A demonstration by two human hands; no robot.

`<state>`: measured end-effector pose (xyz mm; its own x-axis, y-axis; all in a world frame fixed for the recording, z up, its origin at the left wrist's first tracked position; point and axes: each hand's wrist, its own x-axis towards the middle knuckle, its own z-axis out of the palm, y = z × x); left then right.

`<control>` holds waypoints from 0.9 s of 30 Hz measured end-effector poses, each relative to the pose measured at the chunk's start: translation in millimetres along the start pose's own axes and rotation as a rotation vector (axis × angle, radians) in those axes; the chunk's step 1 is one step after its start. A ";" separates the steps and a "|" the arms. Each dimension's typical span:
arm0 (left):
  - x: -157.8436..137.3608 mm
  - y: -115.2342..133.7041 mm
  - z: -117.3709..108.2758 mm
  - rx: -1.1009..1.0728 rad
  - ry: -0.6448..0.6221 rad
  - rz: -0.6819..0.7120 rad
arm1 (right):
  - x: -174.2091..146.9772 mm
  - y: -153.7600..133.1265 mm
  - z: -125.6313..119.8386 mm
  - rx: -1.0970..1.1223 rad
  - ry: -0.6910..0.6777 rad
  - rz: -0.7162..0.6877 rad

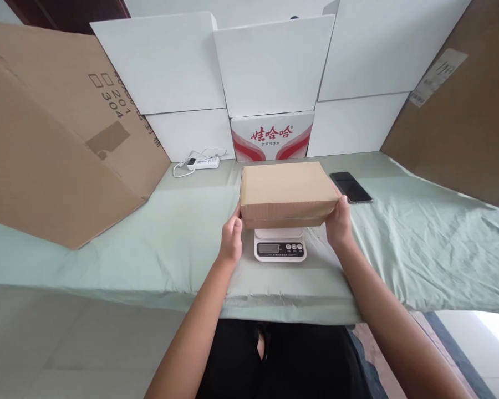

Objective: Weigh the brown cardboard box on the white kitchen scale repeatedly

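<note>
Between my two hands is a closed brown cardboard box (289, 185), its top level. My left hand (232, 237) grips the box's left end, thumb at the near corner. At the right end my right hand (339, 221) grips it the same way. Under the box is a white kitchen scale (280, 250), with its dark display and several buttons showing at the front. The box covers most of the weighing plate; whether it rests on the plate or is held just above, I cannot tell.
A black phone (351, 187) lies right of the box. At the back left is a white power strip (203, 162) with a cable. Large cardboard boxes flank the green cloth (149, 249) on both sides. White boxes and a red-and-white carton (272, 137) form the back wall.
</note>
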<state>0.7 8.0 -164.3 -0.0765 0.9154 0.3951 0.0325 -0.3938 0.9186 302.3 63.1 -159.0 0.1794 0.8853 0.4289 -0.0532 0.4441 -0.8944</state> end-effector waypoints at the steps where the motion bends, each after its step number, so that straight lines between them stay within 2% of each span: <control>1: 2.8 3.6 0.9 -0.003 -0.017 0.020 | 1.3 -5.3 3.9 0.013 -0.008 0.004; 4: 24.8 13.8 2.6 -0.016 -0.017 0.084 | 16.9 -19.7 13.0 0.004 -0.011 -0.057; 7: 64.2 14.5 5.4 -0.037 0.004 0.120 | 45.5 -28.5 19.5 -0.070 -0.018 -0.170; 10: 102.7 -2.3 12.1 -0.084 0.045 0.072 | 69.7 -24.1 28.0 -0.150 -0.026 -0.182; 12: 118.6 -21.2 16.7 -0.098 0.076 0.023 | 77.3 -11.3 33.7 -0.165 -0.024 -0.157; 15: 127.1 -50.8 19.0 -0.071 0.118 -0.027 | 78.8 16.5 37.4 -0.152 -0.016 -0.137; 18: 126.9 -70.3 17.5 -0.054 0.124 -0.067 | 78.1 39.4 35.3 -0.137 -0.043 -0.117; 22: 124.8 -79.2 19.2 -0.093 0.105 -0.140 | 81.5 52.4 32.0 -0.104 -0.015 -0.066; 27: 125.1 -90.2 20.8 -0.068 0.080 -0.159 | 88.6 59.3 27.0 -0.100 -0.007 -0.020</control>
<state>8.9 159.7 -197.7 -0.1540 0.9583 0.2407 -0.0536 -0.2514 0.9664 288.5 171.6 -170.6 0.1724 0.8774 0.4477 0.0491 0.4463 -0.8935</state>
